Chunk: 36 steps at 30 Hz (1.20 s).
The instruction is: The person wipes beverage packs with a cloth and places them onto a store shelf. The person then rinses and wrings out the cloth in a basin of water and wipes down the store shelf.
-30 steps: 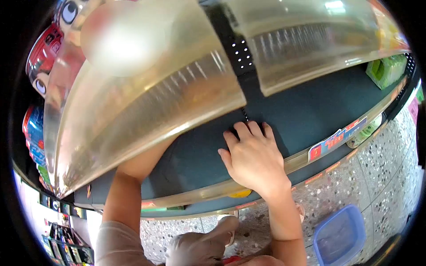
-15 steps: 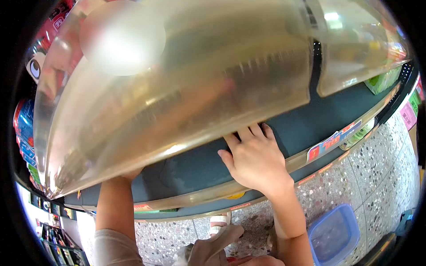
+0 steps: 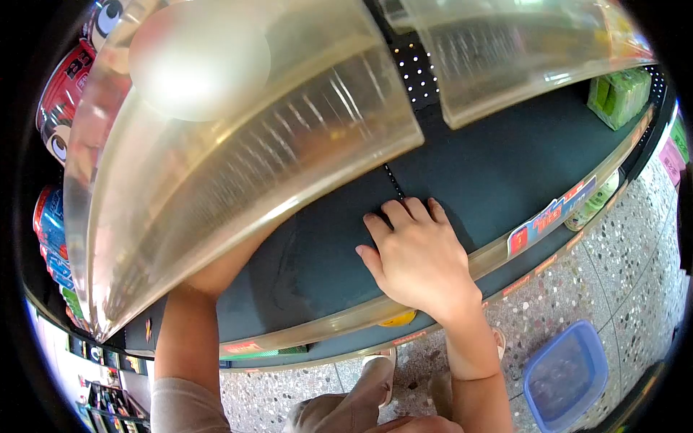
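Observation:
My right hand [image 3: 419, 263] lies palm down on the dark shelf [image 3: 498, 173], fingers spread and holding nothing, its wrist over the clear front rail. My left arm reaches under a cloudy, scratched plastic cover [image 3: 289, 130]. Only a blurred shape of my left hand [image 3: 325, 148] shows through the plastic, so its fingers and anything in them cannot be made out. A second plastic cover [image 3: 520, 65] hangs to the right, with a perforated black panel [image 3: 415, 72] between the two.
Green packages [image 3: 619, 97] sit at the shelf's right end. A label strip [image 3: 552, 216] is on the front rail. Red and blue packages [image 3: 52, 224] line the left side. A blue plastic basin [image 3: 567, 375] stands on the speckled floor [image 3: 621, 267].
Since half a second ago the covers' edges have shifted left in view, showing more of the shelf and panel. My left forearm shows further under the cover. My right hand stays on the shelf.

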Motion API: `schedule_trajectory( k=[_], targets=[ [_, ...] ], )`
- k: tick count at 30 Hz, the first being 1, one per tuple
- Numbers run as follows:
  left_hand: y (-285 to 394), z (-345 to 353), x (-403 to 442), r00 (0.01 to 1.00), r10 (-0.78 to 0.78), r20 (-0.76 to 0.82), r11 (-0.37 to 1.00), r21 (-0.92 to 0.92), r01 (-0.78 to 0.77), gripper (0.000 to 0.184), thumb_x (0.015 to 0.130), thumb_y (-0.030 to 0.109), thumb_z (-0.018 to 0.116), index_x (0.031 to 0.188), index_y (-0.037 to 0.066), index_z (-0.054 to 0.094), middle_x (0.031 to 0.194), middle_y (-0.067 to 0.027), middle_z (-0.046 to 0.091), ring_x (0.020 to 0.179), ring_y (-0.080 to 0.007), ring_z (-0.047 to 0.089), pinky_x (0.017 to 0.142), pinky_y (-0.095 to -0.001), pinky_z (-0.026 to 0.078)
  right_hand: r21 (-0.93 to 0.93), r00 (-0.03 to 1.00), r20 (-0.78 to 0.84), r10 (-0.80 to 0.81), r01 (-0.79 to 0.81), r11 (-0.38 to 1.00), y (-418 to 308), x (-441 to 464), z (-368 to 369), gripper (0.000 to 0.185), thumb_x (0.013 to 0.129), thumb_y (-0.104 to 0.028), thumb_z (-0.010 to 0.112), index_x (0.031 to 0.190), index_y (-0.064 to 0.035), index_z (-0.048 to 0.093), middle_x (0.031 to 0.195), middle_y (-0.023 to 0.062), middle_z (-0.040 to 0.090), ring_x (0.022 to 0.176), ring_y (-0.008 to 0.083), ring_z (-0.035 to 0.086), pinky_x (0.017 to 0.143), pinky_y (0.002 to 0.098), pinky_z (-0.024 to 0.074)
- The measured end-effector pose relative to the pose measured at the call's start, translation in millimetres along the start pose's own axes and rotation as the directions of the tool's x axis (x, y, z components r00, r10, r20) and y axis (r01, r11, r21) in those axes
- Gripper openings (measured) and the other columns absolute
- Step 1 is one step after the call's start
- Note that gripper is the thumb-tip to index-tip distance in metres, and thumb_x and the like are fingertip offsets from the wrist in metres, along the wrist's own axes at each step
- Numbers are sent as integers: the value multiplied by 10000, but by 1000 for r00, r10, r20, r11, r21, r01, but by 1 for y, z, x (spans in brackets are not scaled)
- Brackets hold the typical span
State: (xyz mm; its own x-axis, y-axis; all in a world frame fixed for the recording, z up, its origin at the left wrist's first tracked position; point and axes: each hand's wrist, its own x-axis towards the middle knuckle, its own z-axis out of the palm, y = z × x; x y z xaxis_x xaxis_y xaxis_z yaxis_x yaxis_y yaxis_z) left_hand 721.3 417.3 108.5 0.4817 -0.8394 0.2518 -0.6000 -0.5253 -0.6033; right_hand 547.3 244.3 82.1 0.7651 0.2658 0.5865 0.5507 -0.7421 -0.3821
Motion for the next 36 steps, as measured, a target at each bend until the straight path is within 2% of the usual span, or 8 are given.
schedule_trajectory(
  k=[11, 14, 17, 26, 30, 34, 35, 36],
  targets=[
    [4, -1, -3, 983, -87, 161, 995, -25, 92, 285, 839, 119, 596, 1116, 121, 660, 943, -33, 617, 841, -235, 615, 707, -390, 508, 31, 1000, -12, -14, 14, 999, 2, -2, 0, 317, 831, -307, 644, 926, -8, 690, 911, 151, 632, 942, 323, 604, 904, 566, 460],
    [7, -8, -9, 995, -83, 61, 989, -120, 89, 313, 821, 80, 606, 1123, 134, 672, 940, -50, 620, 827, -257, 634, 703, -404, 518, 38, 1000, -26, -15, 16, 999, 2, -2, 0, 315, 828, -308, 646, 911, -8, 690, 906, 151, 633, 940, 325, 603, 895, 561, 462],
    [7, -15, -9, 986, -154, 63, 902, -398, 166, 355, 800, 56, 616, 1140, 140, 677, 948, -65, 621, 834, -278, 645, 711, -407, 523, 45, 1000, -24, -15, 16, 999, 2, -2, 0, 317, 828, -311, 646, 906, -7, 690, 901, 150, 635, 939, 326, 604, 886, 556, 463],
    [3, -14, -20, 938, -272, 216, 873, -353, 335, 356, 822, 78, 590, 1169, 112, 662, 1033, -91, 621, 933, -312, 642, 797, -421, 523, 56, 1000, -9, -12, 12, 998, 2, -2, 1, 317, 835, -316, 641, 918, -13, 689, 898, 145, 638, 926, 322, 603, 898, 553, 454],
    [-14, 8, -44, 862, -371, 345, 882, -160, 443, 338, 849, 103, 574, 1175, 117, 661, 1074, -94, 617, 973, -314, 636, 832, -416, 519, 62, 999, -37, -9, 11, 998, 2, -3, 3, 313, 838, -316, 638, 926, -20, 684, 909, 140, 637, 939, 318, 599, 903, 553, 453],
    [-20, -38, -50, 849, -444, 286, 822, -248, 513, 332, 849, 131, 591, 1171, 148, 669, 1048, -93, 619, 948, -309, 642, 814, -425, 518, 41, 1000, 5, 4, -5, 999, 0, 0, -1, 311, 839, -319, 639, 932, -24, 678, 913, 138, 635, 946, 314, 597, 911, 542, 456],
    [-22, -41, -52, 816, -532, 226, 777, -252, 576, 337, 865, 139, 585, 1193, 162, 662, 1105, -97, 622, 964, -321, 641, 841, -430, 509, 38, 1000, 7, 5, -5, 999, 0, 0, -1, 311, 838, -319, 640, 933, -25, 677, 912, 137, 635, 945, 313, 597, 912, 538, 457],
    [-28, -44, -56, 848, -525, 74, 828, -186, 529, 337, 874, 154, 588, 1203, 171, 658, 1128, -100, 625, 988, -333, 634, 869, -445, 495, 35, 1000, 10, 5, -5, 999, 0, 0, -1, 311, 838, -318, 641, 935, -25, 676, 912, 137, 635, 945, 313, 597, 913, 535, 459]
  ],
)
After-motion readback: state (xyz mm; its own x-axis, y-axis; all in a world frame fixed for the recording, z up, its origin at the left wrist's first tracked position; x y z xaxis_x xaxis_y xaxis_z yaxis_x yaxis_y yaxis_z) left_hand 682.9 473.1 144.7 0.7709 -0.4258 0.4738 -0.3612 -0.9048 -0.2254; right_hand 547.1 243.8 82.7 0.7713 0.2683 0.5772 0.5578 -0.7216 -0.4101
